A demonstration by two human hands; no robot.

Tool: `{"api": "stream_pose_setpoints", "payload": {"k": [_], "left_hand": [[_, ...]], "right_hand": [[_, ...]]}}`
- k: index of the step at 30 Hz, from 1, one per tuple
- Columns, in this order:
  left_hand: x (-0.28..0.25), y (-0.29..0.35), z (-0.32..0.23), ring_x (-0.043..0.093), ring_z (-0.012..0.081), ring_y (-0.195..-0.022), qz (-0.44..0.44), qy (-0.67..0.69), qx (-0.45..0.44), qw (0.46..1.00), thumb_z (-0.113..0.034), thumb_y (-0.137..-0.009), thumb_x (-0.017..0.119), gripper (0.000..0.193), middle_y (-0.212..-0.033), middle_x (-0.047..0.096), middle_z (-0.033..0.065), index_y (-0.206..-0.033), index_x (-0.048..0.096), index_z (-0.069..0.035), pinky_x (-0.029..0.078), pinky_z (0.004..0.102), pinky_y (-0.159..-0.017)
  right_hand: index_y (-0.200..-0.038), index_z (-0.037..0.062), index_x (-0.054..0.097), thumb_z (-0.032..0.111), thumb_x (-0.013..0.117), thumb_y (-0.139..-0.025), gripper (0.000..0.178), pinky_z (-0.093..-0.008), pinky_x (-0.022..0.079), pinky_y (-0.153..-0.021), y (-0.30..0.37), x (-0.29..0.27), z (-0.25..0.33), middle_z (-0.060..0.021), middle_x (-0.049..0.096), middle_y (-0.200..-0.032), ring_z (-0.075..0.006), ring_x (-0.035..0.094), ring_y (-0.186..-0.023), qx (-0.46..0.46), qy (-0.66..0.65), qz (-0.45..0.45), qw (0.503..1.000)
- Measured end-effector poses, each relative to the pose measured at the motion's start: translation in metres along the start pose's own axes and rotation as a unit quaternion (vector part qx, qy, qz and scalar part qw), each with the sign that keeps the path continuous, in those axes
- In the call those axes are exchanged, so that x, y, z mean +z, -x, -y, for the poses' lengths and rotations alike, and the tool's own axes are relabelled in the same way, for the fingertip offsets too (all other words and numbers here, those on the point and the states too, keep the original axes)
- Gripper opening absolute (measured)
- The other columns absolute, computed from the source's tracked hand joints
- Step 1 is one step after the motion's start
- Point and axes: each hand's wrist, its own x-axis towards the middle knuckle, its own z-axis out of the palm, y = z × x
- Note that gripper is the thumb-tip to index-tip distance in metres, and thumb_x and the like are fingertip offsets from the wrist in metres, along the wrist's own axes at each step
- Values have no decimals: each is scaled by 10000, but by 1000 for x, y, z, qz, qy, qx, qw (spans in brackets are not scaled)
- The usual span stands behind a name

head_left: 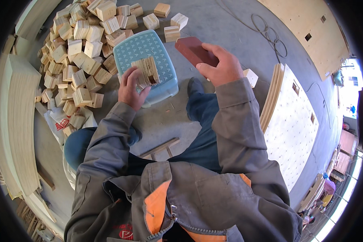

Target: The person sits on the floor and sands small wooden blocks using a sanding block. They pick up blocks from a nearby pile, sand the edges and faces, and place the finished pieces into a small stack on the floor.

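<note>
Left hand [130,89] closed on a plywood block [146,66], fingers along its left side, thumb at the near edge. The block is over the middle of a light blue plastic stool [149,43] with a raised pattern on top; its layered edges show and there's a dark notch or gap on its right part. Can't tell for sure if it sits flat on the stool or is lifted a bit, hand covers the contact. Right hand [220,66] gripping a red-brown oblong block [192,50], thumb on the near side, fingers over the far side; held up right of the stool, well apart from the plywood block. Person sits with knees spread, stool in front, grey jacket [222,193], dark blue trousers [203,111]. Big heap of wooden blocks [84,30] left of and beyond the stool, few loose ones past its far edge, e.g. a pale block [172,34]. White sack [52,119] by the heap. Stacked boards [22,121] far left, pale panels [290,125] with square holes at right, cable [266,30] looped on the grey floor [226,24], slatted wooden piece [161,148] between the legs
</note>
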Motion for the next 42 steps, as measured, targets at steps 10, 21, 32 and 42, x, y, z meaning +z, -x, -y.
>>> {"api": "stream_pose_setpoints", "payload": {"k": [10,21,32,42], "left_hand": [[1,-10,16,569,337,-1431,34,148,-179,972,-74,-677,1000,1186,-1574,540,177,-1668,349,-58,518,419,-1140],[7,-15,18,607,286,-1378,36,255,-192,947,-49,-691,956,970,-1481,567,148,-1535,478,-56,556,432,-1135],[-39,-25,4,602,313,-1371,-40,155,-153,975,-79,-676,969,983,-1475,529,158,-1527,477,-72,595,445,-1103],[-149,-30,-39,567,320,-1452,-82,60,15,995,-27,-687,946,1074,-1595,456,182,-1609,395,-11,536,455,-1185]], "right_hand": [[-1397,-7,686,224,818,-826,629,-432,561,-1068,4,2,5,-223,714,-1369,-385,715,-1224,-13,48,19,999],[-1374,10,704,185,839,-822,594,-430,576,-1025,1,13,0,-220,740,-1297,-368,733,-1171,-52,65,35,996],[-1379,12,705,214,820,-826,600,-440,558,-1060,-5,35,-3,-225,725,-1341,-382,713,-1208,-50,91,60,993],[-1430,50,685,275,805,-823,658,-446,533,-1107,-13,79,26,-181,700,-1410,-375,679,-1272,-23,145,157,977]]}}
